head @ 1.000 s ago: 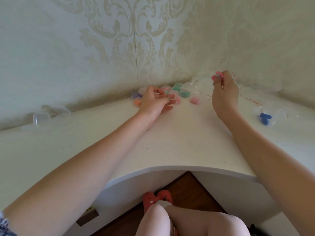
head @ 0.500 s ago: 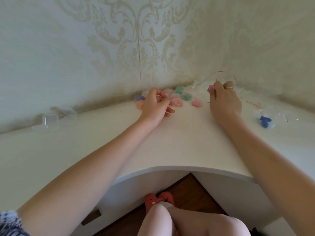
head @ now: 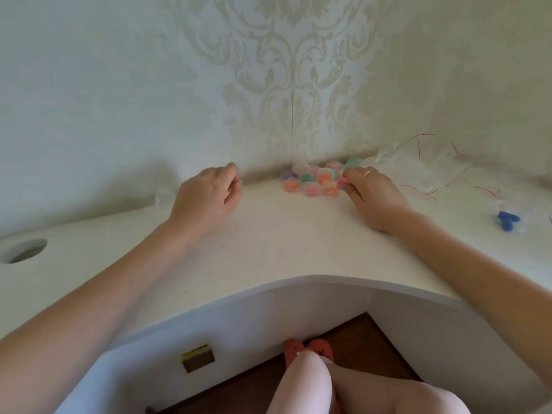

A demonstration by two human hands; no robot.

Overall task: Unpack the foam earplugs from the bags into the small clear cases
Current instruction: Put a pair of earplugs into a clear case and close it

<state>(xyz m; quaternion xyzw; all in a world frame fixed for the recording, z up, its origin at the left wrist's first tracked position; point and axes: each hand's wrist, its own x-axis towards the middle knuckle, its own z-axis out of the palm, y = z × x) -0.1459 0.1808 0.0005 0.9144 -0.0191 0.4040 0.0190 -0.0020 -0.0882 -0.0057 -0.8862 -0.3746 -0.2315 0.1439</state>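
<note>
Head view over a white corner worktop. Nearest the viewer, the two forearms reach out across its curved front edge. The right hand lies low on the surface and pinches a pink filled case between curled fingertips, holding it against the right edge of the cluster of filled cases, which sits in the corner by the wall. The left hand hovers well to the left of the cluster with fingers curled; nothing shows in its grip, though its palm side is hidden. Just beyond it lies a faint clear item, probably an empty case, too blurred to confirm. Far right, a pair of blue earplugs remains inside a clear bag; emptied bags with red strips lie behind the right hand. Judged step: depositing a finished case. The next move calls for releasing it, taking up an empty case, and opening the blue pair's bag.
</note>
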